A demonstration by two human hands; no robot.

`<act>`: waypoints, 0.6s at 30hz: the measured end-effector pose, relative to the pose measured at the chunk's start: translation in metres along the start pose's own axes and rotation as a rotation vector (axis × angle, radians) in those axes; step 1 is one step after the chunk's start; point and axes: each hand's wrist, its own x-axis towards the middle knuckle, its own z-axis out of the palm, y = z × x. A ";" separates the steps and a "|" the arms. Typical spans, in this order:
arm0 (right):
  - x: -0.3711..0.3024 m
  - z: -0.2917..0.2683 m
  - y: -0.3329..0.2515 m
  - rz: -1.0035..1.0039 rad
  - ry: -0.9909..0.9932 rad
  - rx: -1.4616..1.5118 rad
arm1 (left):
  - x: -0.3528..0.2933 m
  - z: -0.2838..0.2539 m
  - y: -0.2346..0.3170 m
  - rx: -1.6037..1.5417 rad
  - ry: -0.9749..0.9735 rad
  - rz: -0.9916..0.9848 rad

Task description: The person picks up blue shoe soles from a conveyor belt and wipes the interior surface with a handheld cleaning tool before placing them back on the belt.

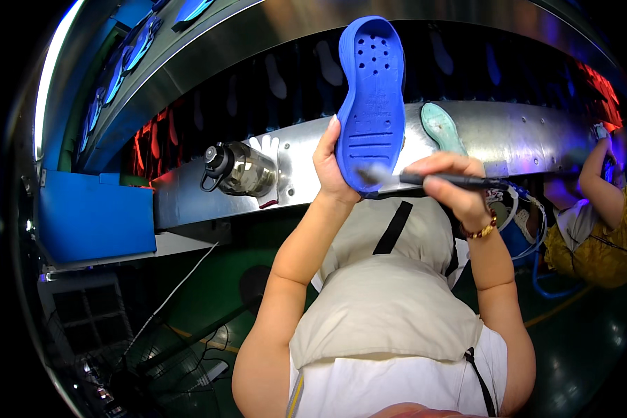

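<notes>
A blue shoe sole (375, 104) with small holes at its toe end and grooves near the heel stands tilted up in front of me. My left hand (333, 164) grips its heel end from the left side. Between the fingers of my right hand (456, 188) is a brush with a dark handle (453, 180). Its bristles (375, 174), blurred by motion, are over the sole's heel area; whether they touch it I cannot tell. Behind my right hand, a pale green sole (440, 125) lies on the metal ledge.
On the metal ledge (188, 187) a clear bottle with a black lid (240, 169) lies beside a white glove (266, 145). Beyond, soles hang or lie along a dark conveyor (285, 76). A blue box (94, 217) is at left, a co-worker in yellow (602, 244) at right.
</notes>
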 end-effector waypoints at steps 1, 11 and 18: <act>0.006 0.000 0.000 -0.088 0.078 -0.088 | 0.002 0.001 0.000 -0.029 0.054 0.016; 0.008 0.003 -0.010 -0.129 -0.306 -0.280 | 0.003 0.000 0.017 -0.102 -0.102 -0.055; 0.018 -0.020 -0.015 -0.102 -0.398 -0.365 | 0.003 0.007 0.022 -0.013 0.103 -0.540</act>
